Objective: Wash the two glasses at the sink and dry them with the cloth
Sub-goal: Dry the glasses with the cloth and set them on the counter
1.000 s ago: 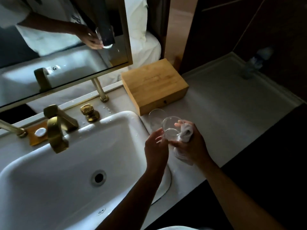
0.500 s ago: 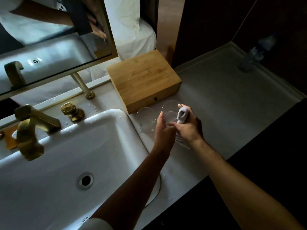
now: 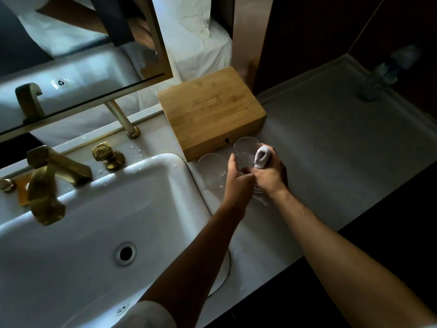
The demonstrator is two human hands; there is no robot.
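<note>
Two clear glasses are on the counter right of the white sink (image 3: 99, 209). One glass (image 3: 211, 170) stands alone beside the sink's corner. My left hand (image 3: 237, 181) grips the side of the second glass (image 3: 246, 150), just in front of the wooden box. My right hand (image 3: 269, 172) holds a small white cloth (image 3: 262, 157), rolled up and pressed against that glass's right rim. The lower part of the held glass is hidden behind my fingers.
A bamboo box (image 3: 210, 110) sits behind the glasses. A brass faucet (image 3: 47, 183) and brass knob (image 3: 107, 156) stand at the sink's back rim. A mirror (image 3: 71, 60) hangs above. A plastic bottle (image 3: 383, 72) stands at the counter's far right corner.
Both hands, with the glass and cloth, have moved away from me toward the wooden box and lower toward the counter, ending beside the other glass. The camera has shifted too.
</note>
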